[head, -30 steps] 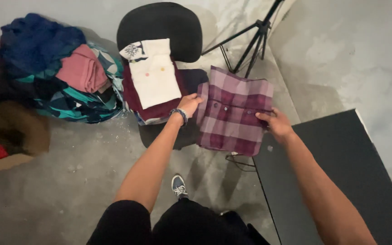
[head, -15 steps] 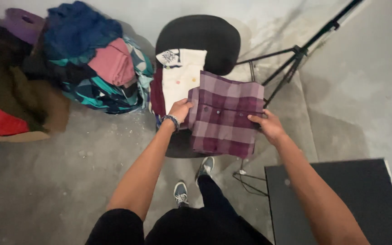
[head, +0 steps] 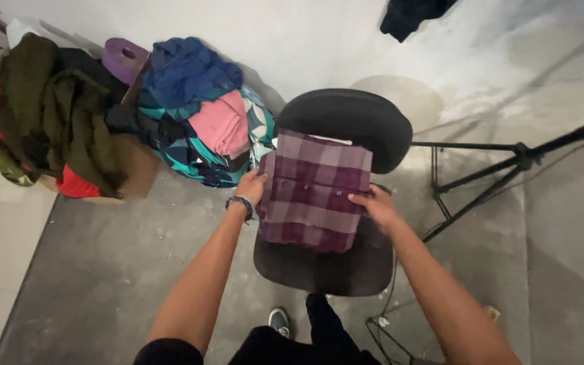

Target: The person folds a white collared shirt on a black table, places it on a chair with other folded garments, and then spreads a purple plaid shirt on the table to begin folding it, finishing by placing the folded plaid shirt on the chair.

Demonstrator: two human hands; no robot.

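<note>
Now over the black chair (head: 346, 128) at frame centre, the folded plaid shirt (head: 315, 189) is pinched by left hand (head: 251, 186) and right hand (head: 373, 203); clothes pile (head: 190, 115) upper left, grey concrete floor (head: 103, 270).

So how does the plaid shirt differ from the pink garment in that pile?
The plaid shirt is folded flat and square; the pink garment is crumpled. The shirt is checked purple, held by both hands over the chair; the pink one is plain and sits untouched in the pile. Both are clothing.

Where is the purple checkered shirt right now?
In the head view, the folded purple plaid shirt sits mid-frame over the black chair, held between the left hand and the right hand, right of the clothes pile.
</note>
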